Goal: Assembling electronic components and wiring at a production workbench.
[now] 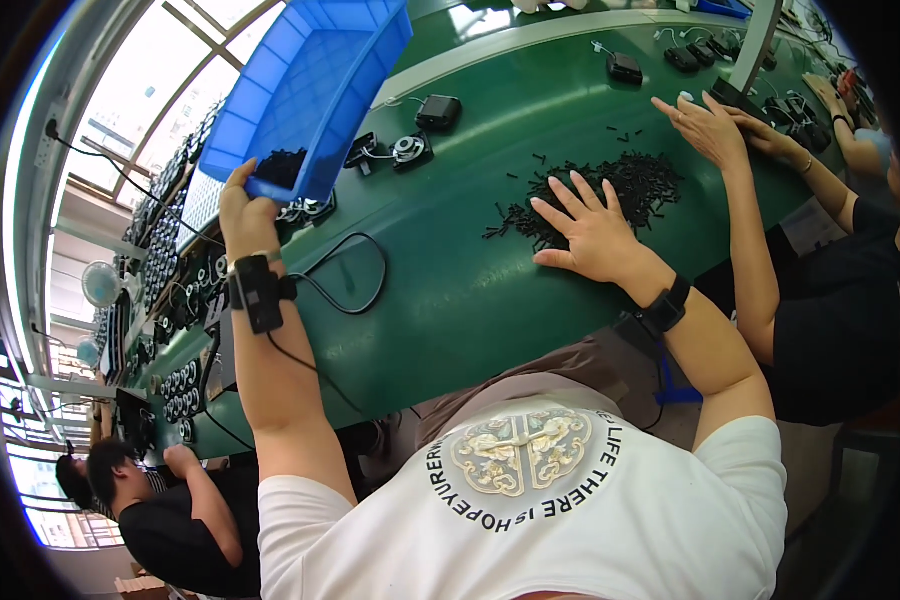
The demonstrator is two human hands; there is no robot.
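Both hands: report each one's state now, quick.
Left hand: closed on the near end of the blue bin.
Right hand: open, fingers spread over the small black pieces.

Green table (460,290) (bright windows (170,85) leftward)

I see my wearer in a white T-shirt (660,530) with short, loose sleeves (740,465). Its print is a rounded, ornate emblem (485,455), cream scrollwork on grey with a gold outline, split into mirrored halves, and black lettering (485,518) curves round its lower side. The left hand (250,215) and right hand (602,245) are bare. On the left wrist I have a black, box-shaped module (260,295) on a strap, trailing a thin black cable (303,364); the right carries a black, watch-like wristband (667,305). Brownish cloth (545,376) covers the lap; trousers or apron, I can't tell.
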